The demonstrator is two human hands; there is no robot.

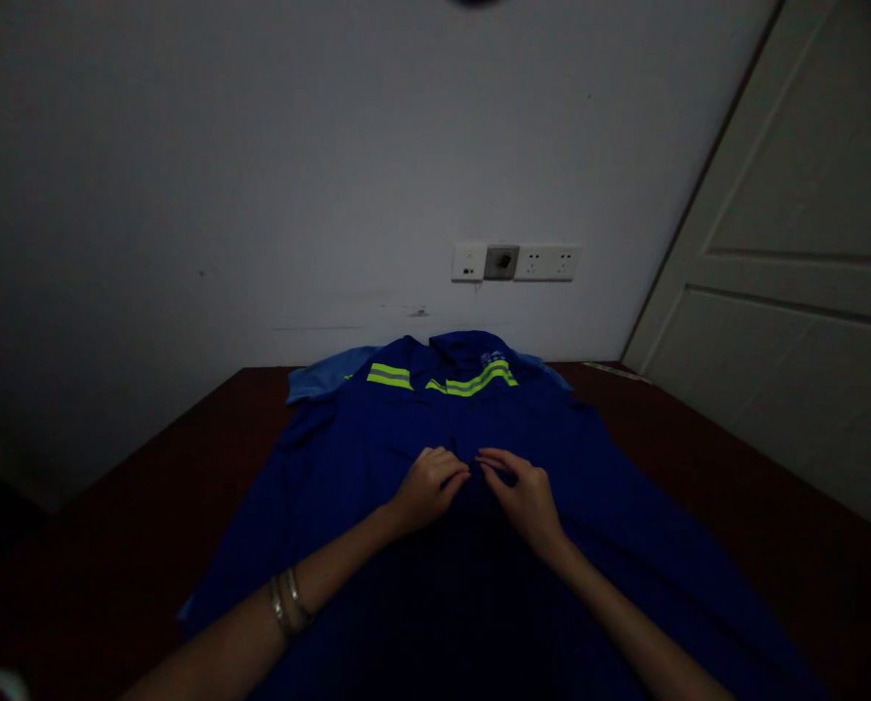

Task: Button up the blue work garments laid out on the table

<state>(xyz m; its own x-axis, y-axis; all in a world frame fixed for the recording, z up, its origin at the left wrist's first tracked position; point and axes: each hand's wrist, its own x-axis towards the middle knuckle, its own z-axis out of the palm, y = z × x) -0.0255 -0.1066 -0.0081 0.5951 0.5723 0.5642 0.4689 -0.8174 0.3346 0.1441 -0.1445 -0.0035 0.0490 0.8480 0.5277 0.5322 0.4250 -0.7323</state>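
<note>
Left hand (429, 485) is likely pinching the blue striped jacket (533, 424); right hand (528, 497) is resting beside it, grip unclear. Loose pinching could be letting cloth slip.

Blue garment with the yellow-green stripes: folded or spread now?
Spread: the garment widens from its collar toward the picture's bottom edge, over the dark red surface.

1 head-worn camera, facing forward and down
From the wearer's head, the wide view runs along the 2 forearms (347, 555), entering at the bottom edge, to the left hand (429, 484) and right hand (526, 495) below centre. The hands are near; the wall (318, 175) beyond, farther off, fills the upper half, and the door (792, 292) slants in at the right.
</note>
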